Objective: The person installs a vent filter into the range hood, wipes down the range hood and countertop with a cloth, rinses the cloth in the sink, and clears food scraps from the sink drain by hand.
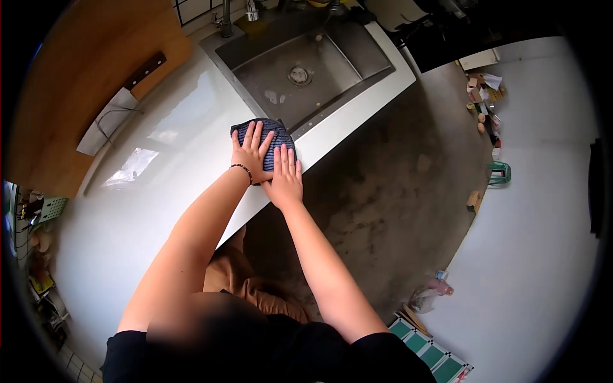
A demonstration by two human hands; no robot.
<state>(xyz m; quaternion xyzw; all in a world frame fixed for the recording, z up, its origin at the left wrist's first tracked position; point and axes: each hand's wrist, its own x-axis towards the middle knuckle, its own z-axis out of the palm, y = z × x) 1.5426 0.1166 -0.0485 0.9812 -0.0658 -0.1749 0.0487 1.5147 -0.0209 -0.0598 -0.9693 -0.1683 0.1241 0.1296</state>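
A dark blue-grey ribbed cloth (275,136) lies on the white countertop (159,210), beside the near corner of the sink (300,76). My left hand (252,156) presses flat on the cloth with its fingers spread, a dark beaded bracelet at the wrist. Just to its right, my right hand (285,182) rests with its fingertips on the cloth's lower right part, fingers stretched out. The two hands touch or overlap near the left thumb. Part of the cloth is hidden under them.
A faucet (226,22) stands behind the sink. Against the brown wooden board (96,76) on the left rests a whitish, flat object (107,121). The counter's front edge runs diagonally above the dark floor (383,191). A green stool (500,173) is at the right.
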